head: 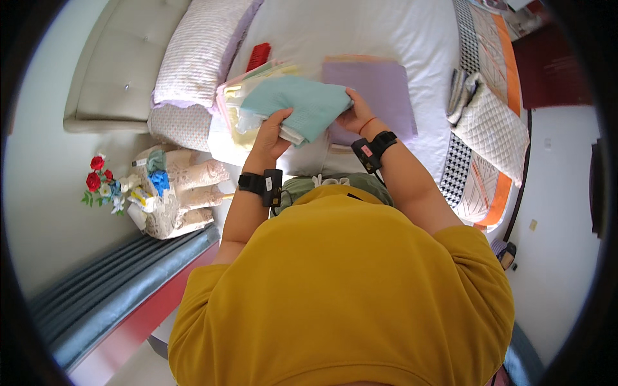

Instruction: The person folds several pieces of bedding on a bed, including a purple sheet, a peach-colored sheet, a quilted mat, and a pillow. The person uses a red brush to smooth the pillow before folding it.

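Observation:
A teal textured cloth (299, 103), folded or doubled over, hangs above the bed between my two hands. My left hand (273, 135) grips its near left edge, where a white layer shows beneath the teal. At its right corner my right hand (356, 113) pinches the cloth. Under and behind it, to the left, lies a pile of pastel sheets (248, 132) in yellow, pink and green, partly covered by the cloth. A stack topped with a lilac sheet (369, 82) rests flat on the bed, just beyond my right hand.
On the white bed sheet (299, 29) lies a red brush-like object (259, 56). A striped pillow (198, 53) leans by the headboard (130, 58). To the right is a quilted white cover (492, 120). A lace-covered bedside table (169, 212) holds artificial flowers (104, 181).

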The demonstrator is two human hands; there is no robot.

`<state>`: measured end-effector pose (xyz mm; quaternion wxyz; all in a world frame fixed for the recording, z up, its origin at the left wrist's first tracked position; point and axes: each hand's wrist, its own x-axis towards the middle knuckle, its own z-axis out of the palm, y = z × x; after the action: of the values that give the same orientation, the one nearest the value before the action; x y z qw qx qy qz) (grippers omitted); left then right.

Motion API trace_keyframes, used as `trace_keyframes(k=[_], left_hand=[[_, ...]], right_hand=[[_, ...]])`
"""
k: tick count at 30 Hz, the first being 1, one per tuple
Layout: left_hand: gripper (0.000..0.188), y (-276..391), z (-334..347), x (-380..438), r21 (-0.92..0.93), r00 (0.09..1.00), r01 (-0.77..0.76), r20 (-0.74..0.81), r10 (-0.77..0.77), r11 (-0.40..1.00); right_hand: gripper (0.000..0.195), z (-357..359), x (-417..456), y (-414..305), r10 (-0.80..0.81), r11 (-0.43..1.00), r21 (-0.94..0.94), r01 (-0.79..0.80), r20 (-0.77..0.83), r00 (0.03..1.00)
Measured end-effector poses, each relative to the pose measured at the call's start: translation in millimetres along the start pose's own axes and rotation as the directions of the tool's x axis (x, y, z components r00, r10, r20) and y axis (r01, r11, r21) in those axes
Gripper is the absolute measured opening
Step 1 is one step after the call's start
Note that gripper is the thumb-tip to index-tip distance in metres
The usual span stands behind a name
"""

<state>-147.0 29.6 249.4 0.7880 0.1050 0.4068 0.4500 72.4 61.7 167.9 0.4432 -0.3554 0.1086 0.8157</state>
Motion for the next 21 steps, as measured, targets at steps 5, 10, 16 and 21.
trace_keyframes(k=[5, 10, 16, 21], left_hand=[[0.036, -4.8, 43.0, 17.7, 0.078, 0.993, 0.048, 0.102, -0.056, 0.996], [0.034, 4.8, 75.5, 78.1, 0.249, 0.993, 0.105, 0.023, -0.114, 0.963], [0.045, -7.7, 98.3, 117.3, 0.463, 0.992, -0.058, 0.126, -0.001, 0.884], [0.070, -68.1, 13.2, 166.5, 0.786, 0.989, 0.137, -0.078, -0.123, 0.603]], right_hand=[[0.028, -39.7, -24.0, -64.2, -0.373, 0.921, -0.090, 0.378, 0.067, 0.925], [0.026, -22.9, -68.4, -126.3, -0.578, 0.804, -0.053, 0.592, 0.168, 0.799], [0.028, -46.3, -89.3, -153.1, -0.624, 0.766, -0.031, 0.642, 0.200, 0.755], [0.022, -143.6, -67.9, -116.2, -0.552, 0.805, -0.302, 0.511, -0.065, 0.831]])
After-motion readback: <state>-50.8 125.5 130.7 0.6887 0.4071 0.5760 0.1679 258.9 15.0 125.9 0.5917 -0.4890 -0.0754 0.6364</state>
